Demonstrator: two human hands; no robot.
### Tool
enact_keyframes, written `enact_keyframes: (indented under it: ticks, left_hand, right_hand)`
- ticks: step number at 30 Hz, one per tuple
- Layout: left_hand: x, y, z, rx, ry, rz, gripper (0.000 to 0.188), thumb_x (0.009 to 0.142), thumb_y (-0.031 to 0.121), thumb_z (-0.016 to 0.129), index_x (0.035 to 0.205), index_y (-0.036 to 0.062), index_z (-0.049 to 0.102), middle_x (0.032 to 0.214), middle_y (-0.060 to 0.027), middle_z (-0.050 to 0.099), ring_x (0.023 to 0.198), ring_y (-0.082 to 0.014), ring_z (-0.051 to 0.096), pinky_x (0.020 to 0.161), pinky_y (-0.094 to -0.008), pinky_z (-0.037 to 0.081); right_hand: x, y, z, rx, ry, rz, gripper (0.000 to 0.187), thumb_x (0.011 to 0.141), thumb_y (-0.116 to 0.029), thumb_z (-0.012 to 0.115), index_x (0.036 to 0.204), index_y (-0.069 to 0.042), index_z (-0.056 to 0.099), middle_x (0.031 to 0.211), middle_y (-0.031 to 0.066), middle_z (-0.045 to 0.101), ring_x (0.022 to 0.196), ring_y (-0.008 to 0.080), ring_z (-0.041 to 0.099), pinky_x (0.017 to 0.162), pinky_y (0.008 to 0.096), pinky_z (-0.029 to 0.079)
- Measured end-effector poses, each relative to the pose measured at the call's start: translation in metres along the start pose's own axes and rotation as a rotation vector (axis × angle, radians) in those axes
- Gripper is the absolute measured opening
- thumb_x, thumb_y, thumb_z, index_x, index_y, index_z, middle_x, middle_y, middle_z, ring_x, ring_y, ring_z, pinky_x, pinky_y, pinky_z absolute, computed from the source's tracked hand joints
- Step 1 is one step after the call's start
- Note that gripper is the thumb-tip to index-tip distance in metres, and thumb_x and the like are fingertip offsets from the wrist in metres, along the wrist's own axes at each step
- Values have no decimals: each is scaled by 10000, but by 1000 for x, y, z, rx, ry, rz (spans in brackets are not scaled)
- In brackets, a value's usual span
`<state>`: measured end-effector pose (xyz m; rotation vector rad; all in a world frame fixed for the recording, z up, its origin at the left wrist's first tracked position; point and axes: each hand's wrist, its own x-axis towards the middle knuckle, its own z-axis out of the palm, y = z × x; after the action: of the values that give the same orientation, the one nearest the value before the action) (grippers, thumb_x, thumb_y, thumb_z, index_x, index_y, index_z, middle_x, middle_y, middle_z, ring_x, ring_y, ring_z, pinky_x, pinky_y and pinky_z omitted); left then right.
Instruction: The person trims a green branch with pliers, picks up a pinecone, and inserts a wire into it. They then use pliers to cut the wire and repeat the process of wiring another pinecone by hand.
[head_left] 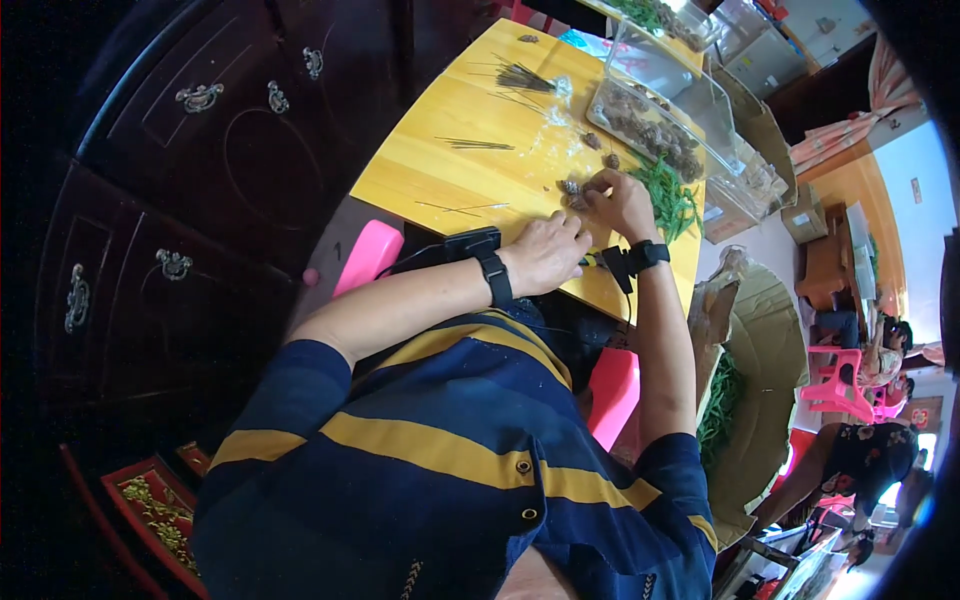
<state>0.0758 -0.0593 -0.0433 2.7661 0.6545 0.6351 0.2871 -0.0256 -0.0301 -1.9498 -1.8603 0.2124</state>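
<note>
Over the right part of the yellow table, my right hand has its fingers closed on a small brown pine cone. Another pine cone lies right beside those fingertips. My left hand rests at the table's near edge, its fingers curled. What they hold, if anything, is hidden. A small yellow-green and black object shows close to the left fingertips. Two loose cones, one of them a brown cone, lie farther back. Green artificial sprigs are heaped right of my right hand.
A clear plastic bin holds many cones. Dark thin stems lie in a bundle, with loose wires nearer. A cardboard box with greenery stands at right. Dark cabinets line the left. Other people are at far right.
</note>
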Motion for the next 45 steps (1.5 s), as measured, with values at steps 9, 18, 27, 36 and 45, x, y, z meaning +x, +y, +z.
enact_keyframes:
  ticks: [9, 18, 27, 36, 45]
  left_hand:
    - [-77, -78, -74, 61, 17, -192, 311, 833, 185, 727, 1103, 57, 640, 1084, -117, 613, 1019, -315, 607, 827, -437, 529]
    - [-121, -102, -100, 211, -39, -125, 297, 801, 111, 716, 1079, 33, 651, 967, -123, 581, 943, -314, 604, 767, -420, 535]
    - [-140, -129, -100, 312, -7, -123, 312, 823, 29, 634, 1134, 11, 649, 927, -130, 577, 897, -322, 608, 749, -414, 535]
    - [-143, -123, -103, 220, 58, -193, 273, 835, -14, 610, 1100, 2, 673, 910, -160, 625, 853, -343, 633, 759, -414, 537]
    - [-98, -91, -116, -415, 245, -386, 94, 845, -7, 642, 928, -8, 687, 802, -61, 628, 661, -112, 561, 602, -263, 447]
  right_hand:
    - [-47, -21, -31, 974, 183, 90, 165, 960, -150, 668, 1094, -55, 649, 987, 30, 691, 775, 74, 620, 718, 237, 509]
    - [-89, -48, 6, 1257, 79, 87, 178, 962, -174, 685, 1097, -69, 637, 991, 32, 673, 753, 68, 584, 742, 226, 501]
    - [-92, -49, 15, 1286, 89, 123, 197, 952, -103, 687, 1129, -43, 627, 973, 25, 681, 796, 74, 612, 717, 222, 509]
    - [-93, -50, 19, 1266, 43, 89, 213, 946, -97, 693, 1141, -45, 624, 998, 15, 677, 852, 64, 612, 733, 216, 506]
    - [-100, -70, 19, 1449, -15, 97, 270, 952, -151, 688, 1196, -49, 632, 993, 53, 700, 773, 78, 607, 738, 220, 504]
